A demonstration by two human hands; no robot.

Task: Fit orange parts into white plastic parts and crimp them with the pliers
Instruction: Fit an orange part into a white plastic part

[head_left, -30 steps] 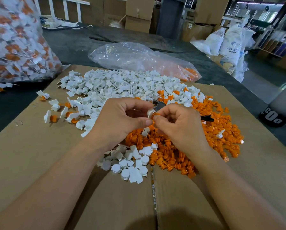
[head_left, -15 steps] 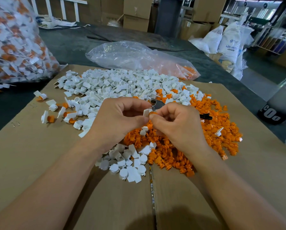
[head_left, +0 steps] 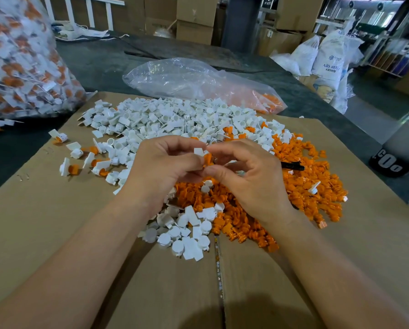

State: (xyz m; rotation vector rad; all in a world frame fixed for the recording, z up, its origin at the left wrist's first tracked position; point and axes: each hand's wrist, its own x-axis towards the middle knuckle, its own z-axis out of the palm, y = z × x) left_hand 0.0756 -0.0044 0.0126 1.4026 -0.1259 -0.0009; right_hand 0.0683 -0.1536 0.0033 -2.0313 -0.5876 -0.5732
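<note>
Item: white part point(head_left: 198, 151), pinched by curled left hand point(head_left: 165, 167); orange part point(head_left: 207, 160) touching it, pinched by right hand point(head_left: 253, 184), above desk point(head_left: 56, 233).

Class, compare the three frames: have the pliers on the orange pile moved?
No. The pliers, only their black handle showing, lie where they did on the orange pile, the same gap up-left of the stray white part.

Raised white part point(head_left: 198, 151) touches orange part point(head_left: 207, 160); black-handled pliers point(head_left: 292, 166) lie on orange pile point(head_left: 317, 186).
</note>
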